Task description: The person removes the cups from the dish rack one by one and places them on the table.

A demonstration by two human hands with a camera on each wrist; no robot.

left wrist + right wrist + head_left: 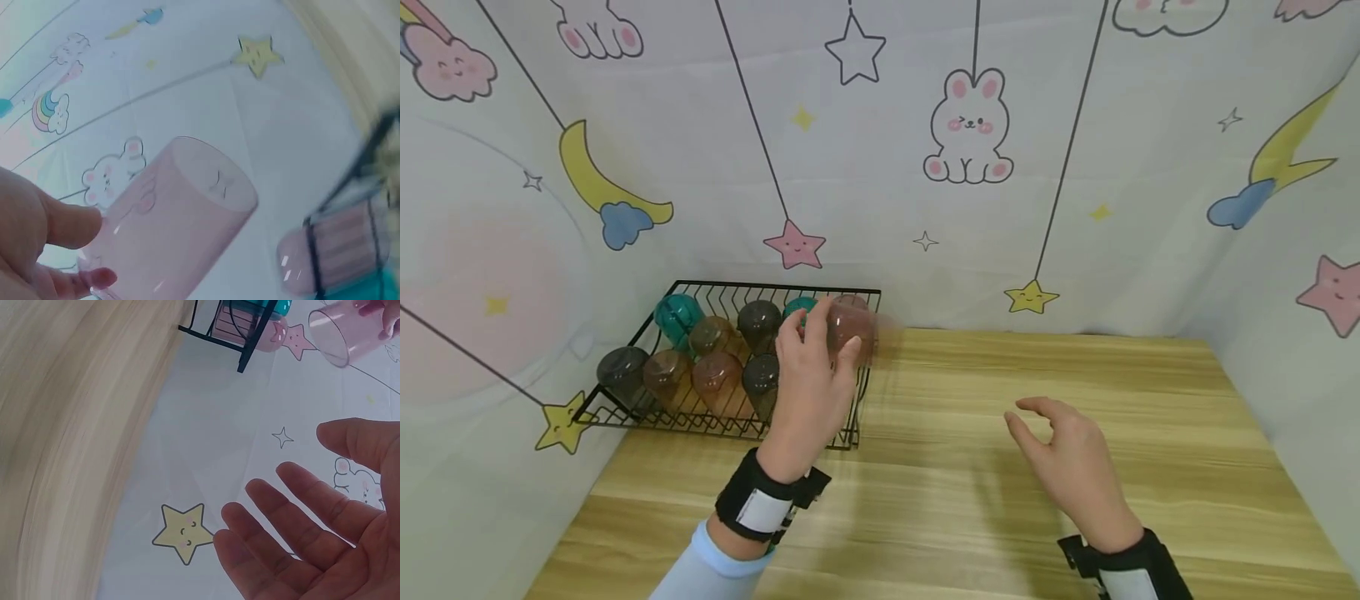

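left of the hands (812,385) grips pink cup (178,219)

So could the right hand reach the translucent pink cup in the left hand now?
Probably yes: the right hand looks empty and nothing visible stands between it and the translucent pink cup, though the left hand grips one end.

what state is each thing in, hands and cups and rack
left hand, gripping a pink cup
pink cup, held in the air
right hand, holding nothing
black rack, loaded with cups
racked cups, rounded ends up
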